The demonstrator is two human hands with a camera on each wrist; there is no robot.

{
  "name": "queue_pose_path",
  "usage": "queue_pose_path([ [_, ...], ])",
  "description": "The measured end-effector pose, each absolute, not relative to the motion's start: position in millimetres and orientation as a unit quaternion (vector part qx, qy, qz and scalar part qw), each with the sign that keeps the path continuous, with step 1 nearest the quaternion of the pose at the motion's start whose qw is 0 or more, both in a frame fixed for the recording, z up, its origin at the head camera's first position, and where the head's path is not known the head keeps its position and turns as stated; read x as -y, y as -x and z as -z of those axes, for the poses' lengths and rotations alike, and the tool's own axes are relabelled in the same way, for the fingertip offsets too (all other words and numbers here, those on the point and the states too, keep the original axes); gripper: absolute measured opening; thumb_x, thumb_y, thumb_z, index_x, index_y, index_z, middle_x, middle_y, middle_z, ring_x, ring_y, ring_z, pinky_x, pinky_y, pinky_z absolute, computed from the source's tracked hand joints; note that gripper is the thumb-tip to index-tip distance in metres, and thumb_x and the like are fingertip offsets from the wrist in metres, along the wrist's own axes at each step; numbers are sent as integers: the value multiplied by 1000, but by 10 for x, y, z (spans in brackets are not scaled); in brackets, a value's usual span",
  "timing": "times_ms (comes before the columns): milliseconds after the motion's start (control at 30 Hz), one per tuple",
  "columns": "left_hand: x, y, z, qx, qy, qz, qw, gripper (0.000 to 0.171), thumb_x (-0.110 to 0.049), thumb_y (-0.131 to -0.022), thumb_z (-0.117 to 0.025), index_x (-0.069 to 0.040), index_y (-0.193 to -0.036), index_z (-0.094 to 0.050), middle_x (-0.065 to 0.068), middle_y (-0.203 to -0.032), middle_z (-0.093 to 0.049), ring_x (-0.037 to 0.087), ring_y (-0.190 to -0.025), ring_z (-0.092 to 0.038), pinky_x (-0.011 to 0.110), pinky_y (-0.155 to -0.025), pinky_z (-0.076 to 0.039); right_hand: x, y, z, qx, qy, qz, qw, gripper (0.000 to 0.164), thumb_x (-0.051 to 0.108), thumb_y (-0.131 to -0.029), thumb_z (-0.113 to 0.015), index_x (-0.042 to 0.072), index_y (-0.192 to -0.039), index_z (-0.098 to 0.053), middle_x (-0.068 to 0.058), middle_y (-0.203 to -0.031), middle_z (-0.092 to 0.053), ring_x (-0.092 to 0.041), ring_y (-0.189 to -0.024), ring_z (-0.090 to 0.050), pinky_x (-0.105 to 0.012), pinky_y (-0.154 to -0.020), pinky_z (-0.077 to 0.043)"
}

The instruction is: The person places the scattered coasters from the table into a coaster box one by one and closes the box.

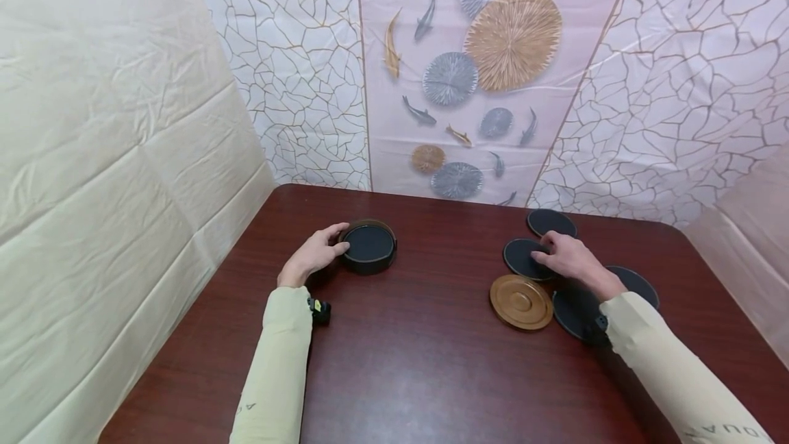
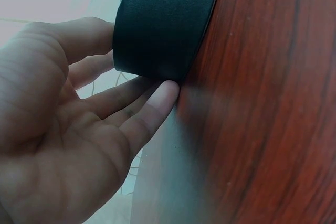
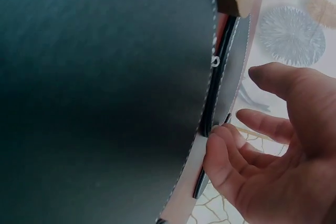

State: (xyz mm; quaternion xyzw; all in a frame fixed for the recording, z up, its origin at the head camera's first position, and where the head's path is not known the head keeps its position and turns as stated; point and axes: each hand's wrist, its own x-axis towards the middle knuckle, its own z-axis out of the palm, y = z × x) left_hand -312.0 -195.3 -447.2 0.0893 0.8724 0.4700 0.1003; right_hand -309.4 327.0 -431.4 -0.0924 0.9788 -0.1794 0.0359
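Note:
On the left of the table, a round black coaster holder (image 1: 368, 266) has a black coaster (image 1: 368, 244) on top. My left hand (image 1: 313, 252) grips its left side, the thumb in front and a finger behind; the left wrist view shows the fingers against the dark side wall (image 2: 163, 30). Over on the right, my right hand (image 1: 573, 257) reaches to a round black coaster (image 1: 522, 257), its fingers relaxed. In the right wrist view, fingertips (image 3: 218, 148) are at a coaster edge while the thumb stands apart; contact is unclear.
A brown round wooden disc (image 1: 522, 301) lies just nearer than that coaster. Further black coasters lie around my right arm: one behind (image 1: 552, 223), one nearer (image 1: 573, 310), one to the right (image 1: 637, 286). Patterned cloth walls stand behind the table (image 1: 419, 362).

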Motion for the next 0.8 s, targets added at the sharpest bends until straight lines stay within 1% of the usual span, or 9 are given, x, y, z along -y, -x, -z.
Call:
queue_pose_path([
  [100,1956,3125,4480,-872,-90,-470,102,54,-20,-100,-55,-16,-151,-38,12,-151,-43,26,-131,-42,41,-105,-37,-3304,3105,4330,-980,91,172,39,51,36,-94,-62,-7,-122,-55,-31,-117,-59,-37,-95,-60,-50,-77,-49],
  [200,1960,3132,4488,-870,-89,-474,106,55,-20,-100,-55,-16,-152,-37,11,-153,-41,27,-135,-41,42,-107,-37,-3331,3110,4346,-981,86,168,45,54,36,-94,-63,-8,-123,-53,-33,-117,-58,-35,-88,-60,-44,-70,-50],
  [267,1965,3133,4486,-870,-89,-474,106,55,-20,-100,-55,-16,-152,-37,11,-153,-41,27,-137,-40,43,-109,-36,-3334,3106,4343,-981,82,169,51,59,39,-93,-63,-9,-124,-51,-33,-115,-58,-31,-82,-59,-39,-65,-49],
  [333,1967,3134,4483,-870,-89,-474,104,54,-20,-100,-56,-16,-152,-38,11,-152,-42,26,-136,-40,43,-109,-36,-3329,3103,4341,-980,77,173,57,63,43,-93,-64,-10,-125,-50,-31,-112,-59,-26,-74,-58,-35,-59,-47],
  [467,1969,3129,4480,-871,-88,-472,100,54,-21,-100,-56,-16,-151,-40,11,-149,-45,26,-129,-43,42,-106,-36,-3312,3101,4329,-979,65,175,76,72,49,-92,-63,-10,-129,-46,-32,-112,-58,-22,-68,-58,-33,-55,-47],
  [633,1974,3118,4486,-872,-90,-470,101,54,-21,-100,-56,-16,-151,-40,11,-150,-45,26,-132,-42,44,-109,-36,-3313,3107,4334,-975,40,186,111,81,53,-90,-64,-12,-132,-40,-36,-119,-53,-26,-74,-60,-33,-54,-51],
  [800,1968,3125,4490,-871,-93,-473,99,53,-21,-100,-56,-16,-150,-40,11,-150,-46,27,-133,-42,46,-111,-35,-3344,3128,4364,-972,12,197,125,82,55,-89,-65,-12,-129,-40,-37,-118,-51,-30,-82,-61,-33,-56,-53],
])
